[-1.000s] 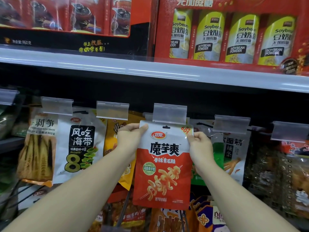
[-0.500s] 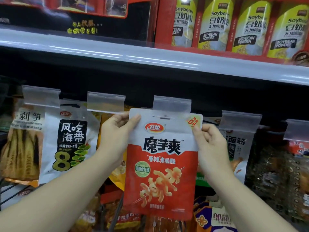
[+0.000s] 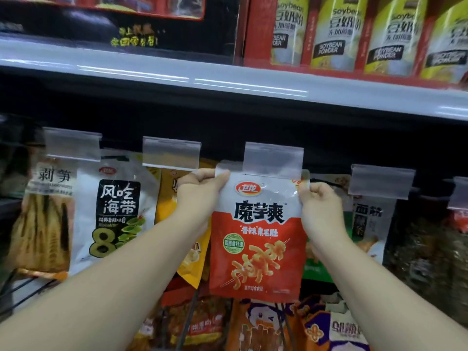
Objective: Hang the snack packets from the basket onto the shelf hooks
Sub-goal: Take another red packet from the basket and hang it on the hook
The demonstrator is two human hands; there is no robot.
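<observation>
We hold a red-and-white snack packet (image 3: 258, 234) by its two top corners, upright and facing us. Our left hand (image 3: 200, 196) pinches the upper left corner, thumb across the front; our right hand (image 3: 316, 206) pinches the upper right corner, fingers curled round the edge. The packet's top edge sits just behind the lower lip of the clear plastic price tag holder (image 3: 274, 157) in the middle of the row, so its hang hole is hidden and we cannot tell whether it is on the hook.

To the left, the packet's side edge overlaps a yellow packet (image 3: 187, 264) that hangs tilted behind our left wrist. Further left hang a white seaweed packet (image 3: 114, 211) and a bamboo shoot packet (image 3: 43, 224), each under its own tag holder. To the right, the packet's edge covers part of a green packet (image 3: 316, 269), with a white packet (image 3: 372, 224) just beyond our right hand.

Between the tag holders and the shelf edge (image 3: 228, 79) above lies a dark open band. The shelf carries soybean powder bags (image 3: 331, 34) in a red box. Below the held packet's bottom edge, lower-row packets (image 3: 268, 325) crowd close up.
</observation>
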